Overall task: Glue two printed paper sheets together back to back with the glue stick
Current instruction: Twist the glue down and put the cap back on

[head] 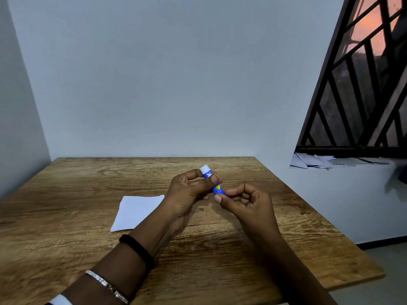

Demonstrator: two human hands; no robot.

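Gripping blue glue stick in left hand, right hand pinching its base

Plain home room: wooden table, bare walls, barred window.

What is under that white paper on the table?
The paper lies flat on the wooden table. Whether a second sheet sits beneath cannot be seen; the left hand covers one corner.
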